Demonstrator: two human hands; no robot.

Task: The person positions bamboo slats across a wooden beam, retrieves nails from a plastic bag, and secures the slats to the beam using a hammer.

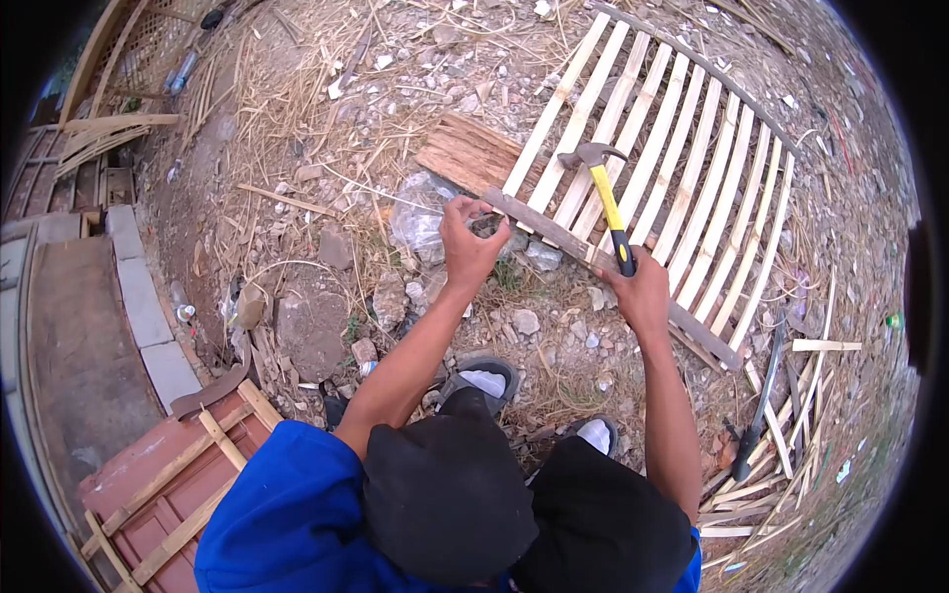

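Note:
My left hand [472, 242] is at the left end of a dark wooden rail [554, 233], its thumb and fingers curled together in a pinch. What they hold, if anything, is too small to make out. My right hand [641, 294] is closed around the lower end of a claw hammer [608, 198] with a yellow and black handle, and its fingers lie against the same rail. The hammer's head is above a panel of pale wooden slats [682, 178], which run from this rail to a second dark rail [707, 67] at the far side.
A weathered plank [473, 153] and a clear plastic bag [419, 219] lie beside the panel's left end. To the right are a long-bladed tool [761, 415] and a pile of loose strips [771, 494]. A reddish wooden door-like panel [173, 460] is at lower left. Stones and straw litter the ground.

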